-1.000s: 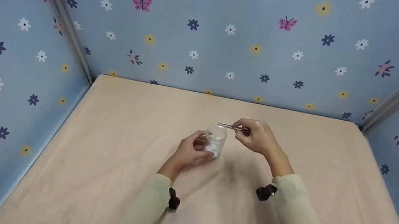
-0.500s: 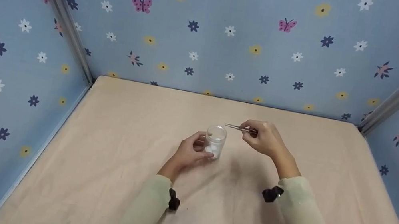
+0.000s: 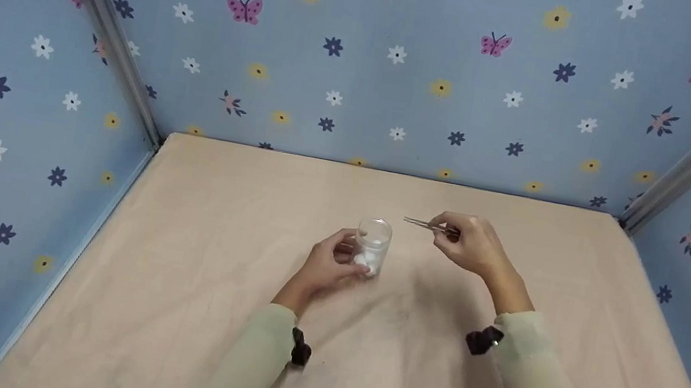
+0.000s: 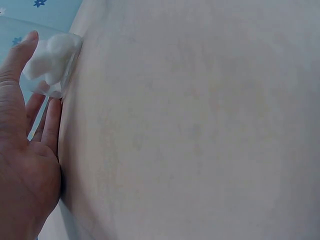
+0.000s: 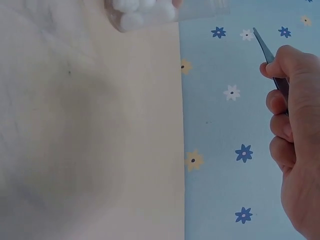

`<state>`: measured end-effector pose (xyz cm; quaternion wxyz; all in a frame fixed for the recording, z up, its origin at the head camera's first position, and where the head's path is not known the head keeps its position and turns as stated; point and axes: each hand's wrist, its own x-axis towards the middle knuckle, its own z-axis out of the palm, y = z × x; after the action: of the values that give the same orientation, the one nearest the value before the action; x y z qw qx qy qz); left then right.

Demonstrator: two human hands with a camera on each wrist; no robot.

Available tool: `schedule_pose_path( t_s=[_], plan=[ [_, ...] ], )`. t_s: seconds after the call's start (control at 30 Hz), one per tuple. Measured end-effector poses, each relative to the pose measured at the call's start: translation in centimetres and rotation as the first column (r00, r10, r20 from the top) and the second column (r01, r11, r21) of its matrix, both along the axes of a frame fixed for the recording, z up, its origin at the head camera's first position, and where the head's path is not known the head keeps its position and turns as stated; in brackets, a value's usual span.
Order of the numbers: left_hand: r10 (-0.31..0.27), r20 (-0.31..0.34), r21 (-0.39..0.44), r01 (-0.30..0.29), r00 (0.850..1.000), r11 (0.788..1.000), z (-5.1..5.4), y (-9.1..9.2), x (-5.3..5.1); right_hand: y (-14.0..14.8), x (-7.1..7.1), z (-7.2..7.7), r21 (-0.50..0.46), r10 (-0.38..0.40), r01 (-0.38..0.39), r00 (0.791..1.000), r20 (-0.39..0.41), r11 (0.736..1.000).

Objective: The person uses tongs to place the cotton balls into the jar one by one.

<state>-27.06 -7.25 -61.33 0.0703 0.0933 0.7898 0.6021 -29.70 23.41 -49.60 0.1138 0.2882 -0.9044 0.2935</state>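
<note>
A clear jar [image 3: 374, 237] stands upright on the cloth, its mouth uncovered. Several white cotton balls [image 4: 54, 56] lie in its lower part. My left hand [image 3: 330, 263] grips the jar from the left, thumb on the near side and fingers behind it. To the right and above the cloth, my right hand [image 3: 469, 244] pinches a pair of metal tweezers [image 3: 419, 222]. The tweezers' tips point left, a little apart from the jar's rim. In the right wrist view the tweezers [image 5: 267, 50] show nothing between their tips.
A pale peach cloth [image 3: 231, 203] covers the table. Blue flowered panels [image 3: 353, 62] stand at the back and both sides, with grey metal posts [image 3: 105, 13] at the corners. Each sleeve carries a small black wrist camera [image 3: 484, 340].
My right hand has moved to the right with the tweezers, from above the jar's rim to beside it. The left hand and the jar have stayed in place.
</note>
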Motion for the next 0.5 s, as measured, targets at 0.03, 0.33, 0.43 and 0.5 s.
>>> schedule_pose_path(
  t_s=[0.03,0.33,0.43,0.5],
  plan=[
    [0.000,-0.002,0.001,0.000,1.000,1.000,-0.03,0.01,0.00,0.09,0.01,-0.06,0.002,-0.002,0.002,1.000,0.001,1.000],
    [0.008,-0.010,0.005,-0.008,1.000,1.000,-0.04,0.06,0.04,0.62,0.18,-0.55,0.005,-0.011,0.011,1.000,0.017,1.000],
    [0.010,-0.007,0.005,-0.010,1.000,1.000,0.05,0.07,0.07,0.66,0.22,-0.69,0.000,-0.014,0.014,1.000,0.018,1.000],
    [0.009,-0.008,0.004,-0.009,1.000,1.000,0.09,0.10,0.07,0.67,0.26,-0.77,-0.001,-0.015,0.015,1.000,0.021,1.000]
  ],
)
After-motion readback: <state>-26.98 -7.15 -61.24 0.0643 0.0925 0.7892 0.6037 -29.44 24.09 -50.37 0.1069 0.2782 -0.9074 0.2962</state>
